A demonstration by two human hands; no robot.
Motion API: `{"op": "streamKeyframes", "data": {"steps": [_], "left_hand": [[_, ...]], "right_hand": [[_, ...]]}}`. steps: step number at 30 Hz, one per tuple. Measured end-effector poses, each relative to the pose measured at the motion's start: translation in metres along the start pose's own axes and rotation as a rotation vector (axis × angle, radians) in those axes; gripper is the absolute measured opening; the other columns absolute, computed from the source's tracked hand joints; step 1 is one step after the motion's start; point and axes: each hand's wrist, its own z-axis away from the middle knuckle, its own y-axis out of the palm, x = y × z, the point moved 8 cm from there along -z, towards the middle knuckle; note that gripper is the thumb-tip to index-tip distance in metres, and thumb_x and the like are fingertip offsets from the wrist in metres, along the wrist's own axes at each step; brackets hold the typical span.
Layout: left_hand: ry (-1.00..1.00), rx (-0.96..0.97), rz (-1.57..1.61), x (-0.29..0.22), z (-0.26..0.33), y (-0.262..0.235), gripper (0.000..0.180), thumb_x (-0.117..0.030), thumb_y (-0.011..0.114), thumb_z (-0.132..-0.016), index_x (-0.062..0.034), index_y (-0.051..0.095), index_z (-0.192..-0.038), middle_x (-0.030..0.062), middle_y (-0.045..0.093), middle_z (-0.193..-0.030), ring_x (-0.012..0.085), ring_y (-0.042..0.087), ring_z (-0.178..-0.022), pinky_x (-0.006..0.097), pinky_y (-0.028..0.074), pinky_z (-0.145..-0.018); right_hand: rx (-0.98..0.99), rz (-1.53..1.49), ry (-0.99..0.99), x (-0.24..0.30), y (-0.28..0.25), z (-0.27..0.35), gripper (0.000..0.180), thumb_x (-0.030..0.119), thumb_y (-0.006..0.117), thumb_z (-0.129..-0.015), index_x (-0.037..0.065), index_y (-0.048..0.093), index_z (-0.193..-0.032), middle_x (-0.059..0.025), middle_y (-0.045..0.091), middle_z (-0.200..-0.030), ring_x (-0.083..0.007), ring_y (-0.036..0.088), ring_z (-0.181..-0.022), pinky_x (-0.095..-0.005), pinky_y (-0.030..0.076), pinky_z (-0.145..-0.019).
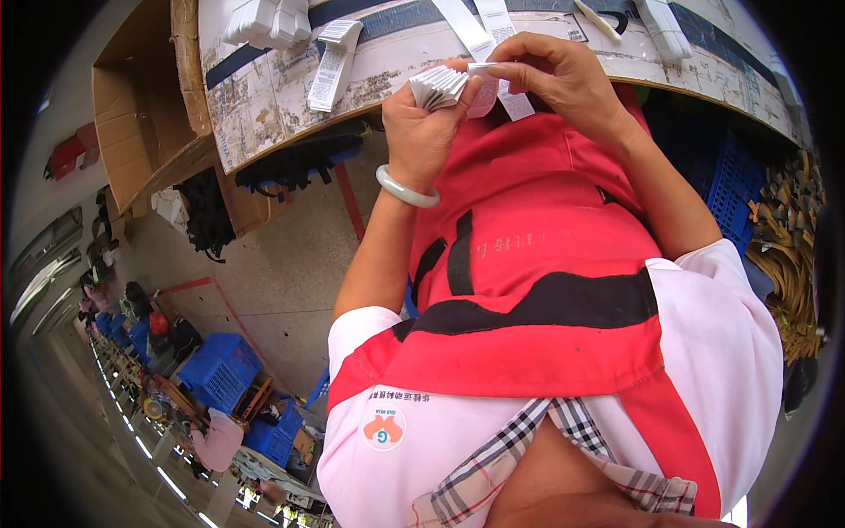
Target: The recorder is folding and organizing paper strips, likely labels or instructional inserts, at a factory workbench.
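Note:
My left hand [421, 136] is closed round a fanned stack of folded white paper labels [437, 88], and a pale bangle sits on that wrist. Close beside it, my right hand [576, 92] pinches the end of a thin white label [481, 66] between thumb and fingers, near the left thumb. Below the hands, a printed label strip [517, 104] hangs over the table's near edge. Another curled label strip [334, 75] lies left of my hands. Farther back, a long white strip [464, 26] reaches toward the far side.
The worn, cardboard-covered table [251, 119] bears label bundles [268, 22] at left and another bundle [662, 31] at right, near a white stick [598, 21]. An opened carton [141, 101] stands left. Blue crates [220, 370] and a person in pink [217, 440] appear lower left. Brown strips [792, 264] hang right.

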Motion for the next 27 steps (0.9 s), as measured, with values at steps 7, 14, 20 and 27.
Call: {"op": "streamKeyframes", "data": {"steps": [7, 14, 20, 27], "left_hand": [[0.001, 0.009, 0.070, 0.003, 0.000, 0.000, 0.018, -0.008, 0.075, -0.086, -0.0004, 0.071, -0.101, -0.0025, 0.063, -0.074, 0.0027, 0.050, -0.061, 0.018, 0.038, -0.051], [-0.206, 0.059, 0.093, 0.018, 0.005, 0.006, 0.015, -0.013, 0.071, -0.091, 0.0002, 0.069, -0.096, -0.0014, 0.063, -0.074, 0.0039, 0.051, -0.057, 0.018, 0.037, -0.049], [-0.480, 0.183, 0.358, 0.038, 0.015, 0.016, 0.033, -0.032, 0.062, -0.096, 0.0006, 0.064, -0.103, 0.0060, 0.064, -0.076, 0.0106, 0.058, -0.056, 0.022, 0.045, -0.049], [-0.452, 0.395, 0.463, 0.039, 0.027, 0.030, 0.032, -0.032, 0.063, -0.095, -0.0011, 0.062, -0.102, 0.0063, 0.064, -0.083, 0.0139, 0.065, -0.070, 0.024, 0.053, -0.061]], "right_hand": [[0.007, -0.010, -0.001, -0.006, 0.004, -0.001, 0.018, 0.016, 0.063, -0.095, 0.000, 0.068, -0.103, -0.0023, 0.066, -0.088, -0.0090, 0.060, -0.081, -0.0239, 0.052, -0.073], [0.063, 0.094, -0.009, 0.000, 0.008, -0.001, 0.019, 0.017, 0.065, -0.093, -0.001, 0.067, -0.097, -0.0029, 0.065, -0.084, -0.0105, 0.061, -0.078, -0.0256, 0.051, -0.075], [0.301, -0.311, 0.209, 0.008, 0.030, 0.003, 0.017, 0.016, 0.065, -0.091, -0.001, 0.067, -0.090, -0.0042, 0.063, -0.075, -0.0072, 0.057, -0.068, -0.0210, 0.043, -0.059], [-0.004, -0.060, 0.107, -0.010, 0.027, 0.008, 0.010, 0.012, 0.070, -0.088, 0.002, 0.069, -0.091, 0.0011, 0.058, -0.082, -0.0065, 0.048, -0.068, -0.0217, 0.040, -0.062]]}}
